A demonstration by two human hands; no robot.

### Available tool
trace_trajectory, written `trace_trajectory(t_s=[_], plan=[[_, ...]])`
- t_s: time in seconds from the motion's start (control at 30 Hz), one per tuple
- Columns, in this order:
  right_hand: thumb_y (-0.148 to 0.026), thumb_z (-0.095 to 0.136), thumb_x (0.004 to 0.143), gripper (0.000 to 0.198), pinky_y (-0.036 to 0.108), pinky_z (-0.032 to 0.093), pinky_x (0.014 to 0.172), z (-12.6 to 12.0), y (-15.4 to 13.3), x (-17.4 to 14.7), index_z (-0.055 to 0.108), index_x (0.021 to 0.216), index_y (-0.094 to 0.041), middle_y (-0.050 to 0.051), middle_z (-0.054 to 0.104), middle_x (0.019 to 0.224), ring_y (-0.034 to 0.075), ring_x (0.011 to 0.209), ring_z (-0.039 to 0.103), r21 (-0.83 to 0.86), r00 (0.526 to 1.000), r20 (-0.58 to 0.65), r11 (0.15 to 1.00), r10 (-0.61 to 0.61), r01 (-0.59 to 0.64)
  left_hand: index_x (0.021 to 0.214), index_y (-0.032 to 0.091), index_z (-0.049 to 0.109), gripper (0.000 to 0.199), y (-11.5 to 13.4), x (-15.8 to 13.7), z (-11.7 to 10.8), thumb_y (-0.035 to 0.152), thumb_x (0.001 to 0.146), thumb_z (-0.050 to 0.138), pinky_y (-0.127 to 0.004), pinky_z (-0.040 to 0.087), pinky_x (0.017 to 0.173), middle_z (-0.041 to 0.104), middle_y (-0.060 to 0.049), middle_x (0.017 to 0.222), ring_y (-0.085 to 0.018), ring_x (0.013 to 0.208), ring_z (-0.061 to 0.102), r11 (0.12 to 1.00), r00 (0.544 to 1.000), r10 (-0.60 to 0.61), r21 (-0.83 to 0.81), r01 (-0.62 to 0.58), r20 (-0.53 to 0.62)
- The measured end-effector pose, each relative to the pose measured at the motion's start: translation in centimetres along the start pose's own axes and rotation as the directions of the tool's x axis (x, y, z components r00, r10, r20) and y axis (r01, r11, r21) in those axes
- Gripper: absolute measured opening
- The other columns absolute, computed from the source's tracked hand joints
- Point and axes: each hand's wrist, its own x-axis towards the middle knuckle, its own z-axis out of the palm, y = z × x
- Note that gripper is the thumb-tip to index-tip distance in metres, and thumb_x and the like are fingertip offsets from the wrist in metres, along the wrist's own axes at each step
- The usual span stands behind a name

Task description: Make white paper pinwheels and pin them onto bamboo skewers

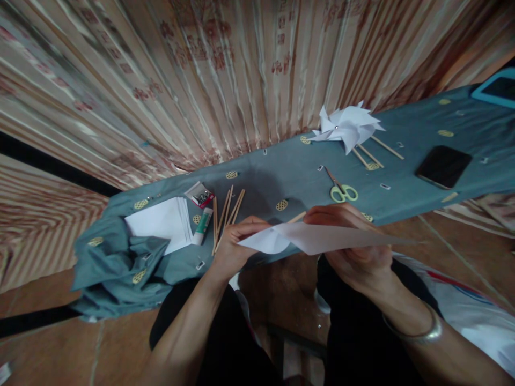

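Over the table's near edge I hold a white paper pinwheel (322, 236), seen nearly edge-on with curled blades. My left hand (235, 241) is closed on its left end, pinching the paper. My right hand (358, 262), with a silver bangle on the wrist, is closed behind the pinwheel's right part; the paper covers some of its fingers. A short length of wooden stick (298, 217) shows beside the right fingertips; whether it is joined to the paper is hidden. Loose wooden sticks (227, 212) and a glue stick (202, 226) lie near my left hand.
On the teal cloth (257, 171) are a stack of white paper (161, 220), a packet of pins (200, 194), green-handled scissors (341, 192), finished pinwheels (348, 126) on sticks, and a dark phone (443, 166). A blue-edged device (494, 88) sits far right. A curtain (241, 80) hangs behind.
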Motion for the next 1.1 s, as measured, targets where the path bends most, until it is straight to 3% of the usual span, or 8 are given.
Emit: trace_trajectory(t_s=[1.1], plan=[[-0.01,0.057,0.087,0.026,0.042,0.055,0.082,-0.21,0.14,-0.11,0.07,0.105,-0.024,0.008,0.075,0.098,0.024,0.094,0.07,-0.017,1.0,0.024,1.0,0.011,-0.01,0.079,0.021,0.081,0.021,-0.27,-0.01,-0.03,0.029,0.061,0.087,-0.023,0.046,0.065,0.068,-0.005,0.084,-0.015,0.074,0.061,0.997,1.0,0.009,-0.077,-0.007,0.017]])
